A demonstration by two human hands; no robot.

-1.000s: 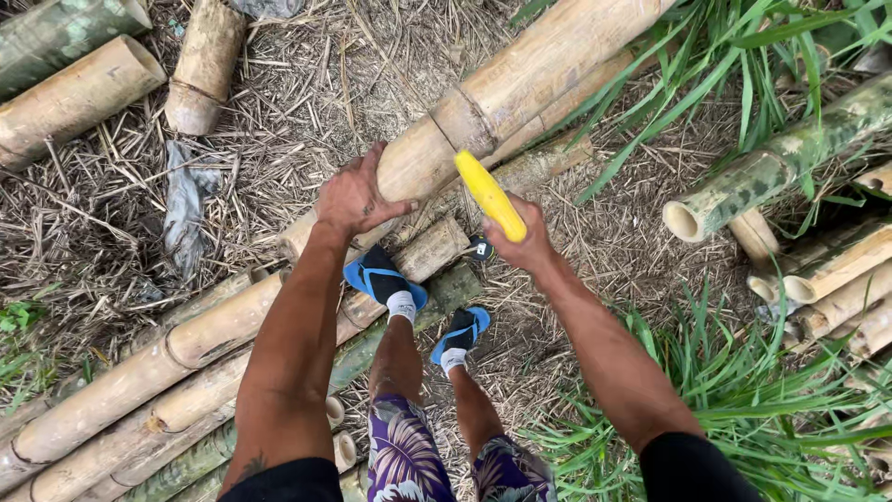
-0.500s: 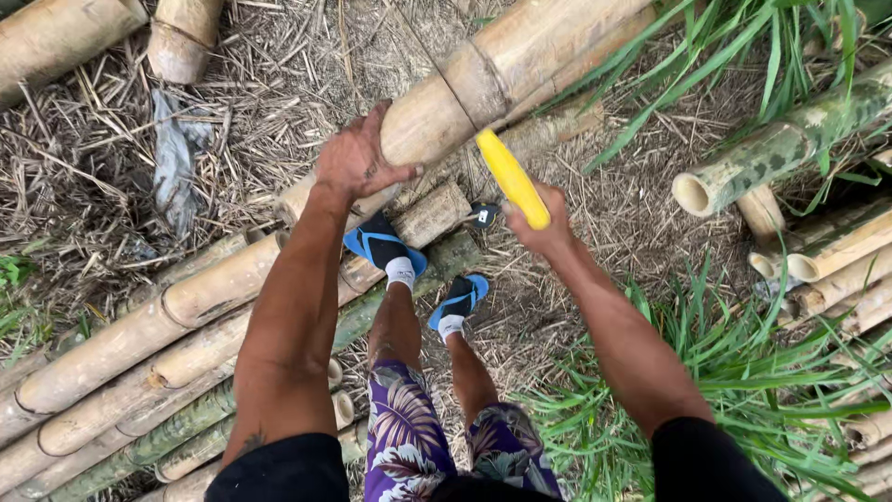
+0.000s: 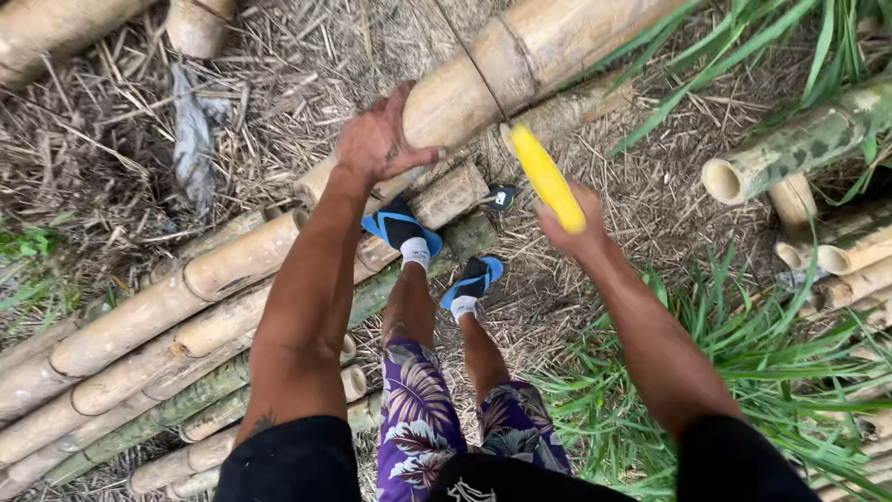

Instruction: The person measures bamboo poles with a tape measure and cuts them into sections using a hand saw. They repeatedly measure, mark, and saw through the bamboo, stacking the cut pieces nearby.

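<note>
On the straw-strewn ground, a thick tan bamboo pole [image 3: 520, 56] slants from the upper right down toward the middle, and the left hand [image 3: 379, 139] lies on its lower stretch with fingers spread and thumb pressed against the pole. Well apart from it, the right hand [image 3: 578, 228] is clamped around a yellow handle [image 3: 546, 177], whose upper end meets the pole just beside a ringed joint; any blade on it cannot be made out. Below the hands, two feet in white socks and blue sandals [image 3: 400, 228] stand on dry straw and on the ends of other poles. More bamboo poles [image 3: 177, 297] lie stacked to the left, several cut pieces [image 3: 790, 158] rest at the right edge, and green grass [image 3: 743, 372] grows along the right side.
</note>
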